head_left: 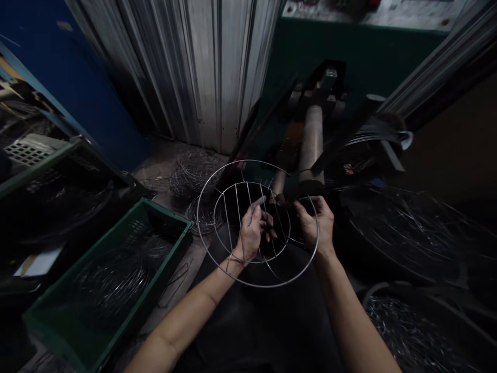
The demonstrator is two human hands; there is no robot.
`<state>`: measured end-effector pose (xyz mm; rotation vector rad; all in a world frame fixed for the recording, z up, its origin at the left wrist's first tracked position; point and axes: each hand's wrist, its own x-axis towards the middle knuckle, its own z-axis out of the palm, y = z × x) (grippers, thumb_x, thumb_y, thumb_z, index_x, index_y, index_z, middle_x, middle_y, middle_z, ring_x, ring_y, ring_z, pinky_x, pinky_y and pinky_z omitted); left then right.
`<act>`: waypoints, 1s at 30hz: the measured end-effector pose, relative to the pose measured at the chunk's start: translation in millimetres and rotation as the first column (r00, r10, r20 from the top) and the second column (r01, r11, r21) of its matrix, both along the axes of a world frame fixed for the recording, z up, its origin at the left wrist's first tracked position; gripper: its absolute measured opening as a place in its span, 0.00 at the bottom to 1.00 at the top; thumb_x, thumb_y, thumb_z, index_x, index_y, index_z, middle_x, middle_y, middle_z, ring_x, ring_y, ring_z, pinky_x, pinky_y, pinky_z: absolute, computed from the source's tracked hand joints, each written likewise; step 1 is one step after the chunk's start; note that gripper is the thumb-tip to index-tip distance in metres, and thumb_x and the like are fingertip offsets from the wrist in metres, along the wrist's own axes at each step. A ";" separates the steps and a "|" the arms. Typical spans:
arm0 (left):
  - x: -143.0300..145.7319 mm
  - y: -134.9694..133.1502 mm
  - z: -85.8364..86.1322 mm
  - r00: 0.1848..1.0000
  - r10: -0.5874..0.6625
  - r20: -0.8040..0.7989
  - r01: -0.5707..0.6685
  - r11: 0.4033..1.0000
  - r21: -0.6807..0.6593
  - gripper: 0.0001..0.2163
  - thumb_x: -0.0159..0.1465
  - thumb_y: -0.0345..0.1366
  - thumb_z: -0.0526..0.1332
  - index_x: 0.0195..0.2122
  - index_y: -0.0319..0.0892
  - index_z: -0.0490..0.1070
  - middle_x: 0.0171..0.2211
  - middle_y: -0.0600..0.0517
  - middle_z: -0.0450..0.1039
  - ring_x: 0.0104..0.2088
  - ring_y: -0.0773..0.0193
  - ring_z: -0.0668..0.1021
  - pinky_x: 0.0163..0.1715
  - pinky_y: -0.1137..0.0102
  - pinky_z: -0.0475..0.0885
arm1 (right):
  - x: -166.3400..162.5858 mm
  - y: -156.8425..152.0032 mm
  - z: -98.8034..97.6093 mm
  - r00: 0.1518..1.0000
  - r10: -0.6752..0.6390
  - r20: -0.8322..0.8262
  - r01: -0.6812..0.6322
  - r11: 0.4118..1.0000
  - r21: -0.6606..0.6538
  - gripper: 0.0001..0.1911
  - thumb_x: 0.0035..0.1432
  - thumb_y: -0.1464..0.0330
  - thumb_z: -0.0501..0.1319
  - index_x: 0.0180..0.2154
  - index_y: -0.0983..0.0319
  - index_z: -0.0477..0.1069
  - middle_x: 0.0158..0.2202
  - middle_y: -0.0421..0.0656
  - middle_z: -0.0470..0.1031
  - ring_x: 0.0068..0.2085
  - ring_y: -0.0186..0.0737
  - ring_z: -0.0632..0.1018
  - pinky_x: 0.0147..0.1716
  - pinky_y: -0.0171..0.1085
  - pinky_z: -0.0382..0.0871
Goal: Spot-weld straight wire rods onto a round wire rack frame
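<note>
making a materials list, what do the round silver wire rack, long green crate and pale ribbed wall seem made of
Round silver wire rack: metal, probably steel, bright finish, from its thin glinting rods. Long green crate: likely moulded plastic, low sheen, with slots through its side. Pale ribbed wall: perhaps sheet metal, streaky sheen along folded ridges; possibly painted.

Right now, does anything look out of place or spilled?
Tangled wire coils lie loose on the floor near the green crate; they look out of place because the crate holds similar wire. The wire frame shows no obvious damage.
</note>
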<state>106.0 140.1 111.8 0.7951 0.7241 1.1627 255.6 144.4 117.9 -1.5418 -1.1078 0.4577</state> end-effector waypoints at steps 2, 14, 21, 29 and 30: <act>0.7 -1.3 -1.3 1.000 0.006 -0.002 -0.006 1.000 -0.008 0.23 0.64 0.48 0.50 0.56 0.41 0.58 0.23 0.57 0.65 0.15 0.73 0.71 0.11 0.80 0.57 | -1.9 1.8 0.2 1.000 0.002 0.005 -0.002 1.000 0.001 0.15 0.47 0.58 0.63 0.30 0.63 0.67 0.30 0.41 0.71 0.31 0.35 0.71 0.31 0.35 0.65; -19.1 25.9 -0.3 0.925 -0.375 0.064 0.378 0.925 -0.048 0.16 0.61 0.48 0.55 0.37 0.39 0.65 0.22 0.53 0.69 0.15 0.77 0.63 0.15 0.81 0.55 | 9.1 -71.7 0.9 0.978 0.201 -0.064 -0.209 0.963 -0.172 0.26 0.51 0.59 0.63 0.52 0.59 0.66 0.48 0.46 0.72 0.47 0.42 0.74 0.47 0.43 0.68; 2.7 -8.2 -4.3 0.998 -0.057 0.029 0.056 0.998 0.019 0.20 0.57 0.54 0.57 0.34 0.44 0.52 0.24 0.58 0.69 0.17 0.73 0.69 0.16 0.79 0.63 | -3.1 -57.7 -6.9 0.992 -0.032 -0.122 0.018 0.993 -0.115 0.18 0.50 0.56 0.62 0.36 0.63 0.75 0.36 0.45 0.76 0.35 0.41 0.76 0.34 0.39 0.72; -2.9 -1.3 -7.3 0.998 0.050 0.044 -0.051 0.999 0.013 0.16 0.61 0.51 0.55 0.36 0.45 0.52 0.25 0.57 0.71 0.20 0.71 0.73 0.22 0.76 0.69 | -2.0 -18.3 -0.1 0.996 -0.064 0.062 0.067 0.996 -0.055 0.15 0.49 0.57 0.63 0.29 0.63 0.70 0.29 0.42 0.73 0.30 0.37 0.74 0.30 0.35 0.66; -3.2 0.1 -7.1 0.997 0.048 0.055 -0.049 0.999 0.015 0.16 0.61 0.50 0.55 0.36 0.44 0.52 0.25 0.57 0.71 0.20 0.71 0.73 0.22 0.76 0.69 | -2.1 -17.3 0.6 0.996 -0.063 0.071 0.067 0.996 -0.051 0.15 0.49 0.57 0.63 0.29 0.63 0.70 0.29 0.41 0.73 0.30 0.37 0.74 0.30 0.35 0.66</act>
